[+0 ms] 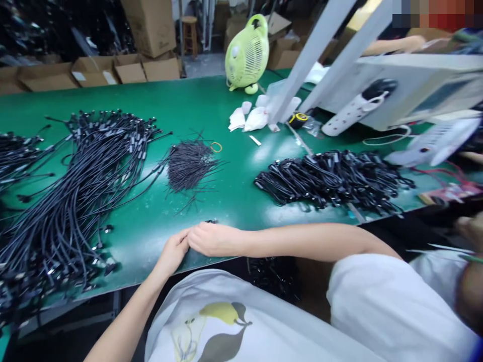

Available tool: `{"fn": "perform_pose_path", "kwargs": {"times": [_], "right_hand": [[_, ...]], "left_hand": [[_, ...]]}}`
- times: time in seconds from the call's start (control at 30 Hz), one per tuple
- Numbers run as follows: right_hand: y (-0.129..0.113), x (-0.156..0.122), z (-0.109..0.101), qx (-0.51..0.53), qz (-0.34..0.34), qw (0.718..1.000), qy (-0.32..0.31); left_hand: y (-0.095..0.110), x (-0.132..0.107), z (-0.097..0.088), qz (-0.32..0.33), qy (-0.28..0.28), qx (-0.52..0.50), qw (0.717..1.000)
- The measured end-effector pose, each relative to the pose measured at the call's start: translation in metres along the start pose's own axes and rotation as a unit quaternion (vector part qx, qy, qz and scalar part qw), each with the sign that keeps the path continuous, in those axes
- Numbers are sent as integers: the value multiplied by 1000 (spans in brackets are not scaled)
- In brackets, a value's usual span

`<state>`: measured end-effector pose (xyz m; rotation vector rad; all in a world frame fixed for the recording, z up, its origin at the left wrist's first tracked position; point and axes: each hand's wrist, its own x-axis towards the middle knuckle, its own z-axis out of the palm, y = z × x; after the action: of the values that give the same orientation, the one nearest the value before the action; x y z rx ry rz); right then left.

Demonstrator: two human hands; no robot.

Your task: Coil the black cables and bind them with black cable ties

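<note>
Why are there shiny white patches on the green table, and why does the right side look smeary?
In the head view, overhead light glares off the green table near the coiled cable heap; the white machine and right edge are motion-blurred; the hands, left hand and right hand, look sharper.

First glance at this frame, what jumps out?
The green table dominates, with a big sprawl of black cables on its left and a denser black cable heap on the right. At the near edge, the left hand and right hand meet, fingertips touching, over a small dark piece that is mostly hidden. At the far edge stands a lime-green fan.
</note>
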<state>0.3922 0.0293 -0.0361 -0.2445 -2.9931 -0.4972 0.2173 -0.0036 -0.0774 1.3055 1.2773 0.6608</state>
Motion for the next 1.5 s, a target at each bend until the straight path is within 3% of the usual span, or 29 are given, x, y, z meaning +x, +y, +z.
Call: {"fn": "perform_pose_path", "kwargs": {"times": [0.3, 0.4, 0.53, 0.73, 0.87, 0.97, 1.03, 1.13, 1.23, 1.33, 1.43, 1.5], "right_hand": [[0, 5, -2, -47, -70, 995, -46], [3, 7, -7, -56, -22, 997, -43], [-1, 11, -2, -63, 37, 997, -25], [-13, 12, 21, -17, 135, 990, -31], [3, 18, 23, 66, 227, 971, -27], [16, 22, 23, 147, 347, 926, -4], [15, 23, 23, 226, 442, 868, 36], [3, 19, 27, 330, 522, 777, 117], [-8, 10, 33, 459, 511, 705, 179], [-7, -2, 38, 540, 496, 654, 185], [0, -9, 36, 530, 526, 640, 182], [-1, -7, 29, 492, 511, 677, 196]], "left_hand": [[-1, -4, 9, -38, -2, 24, 999], [-1, -6, 12, -47, 29, 14, 998], [-2, -2, 11, 11, 85, 62, 994], [-5, 9, 8, 48, 68, 146, 986], [-3, 18, 14, 30, 158, 74, 984], [2, 27, 21, -4, 209, -122, 970], [5, 32, 24, -15, 214, -239, 947], [6, 35, 20, -43, 208, -294, 932], [2, 28, 6, -9, 171, -250, 953], [-3, 12, -8, 84, 137, -87, 983], [-8, 0, -13, 154, 65, 113, 979], [-10, -1, -12, 157, 49, 155, 974]]}}
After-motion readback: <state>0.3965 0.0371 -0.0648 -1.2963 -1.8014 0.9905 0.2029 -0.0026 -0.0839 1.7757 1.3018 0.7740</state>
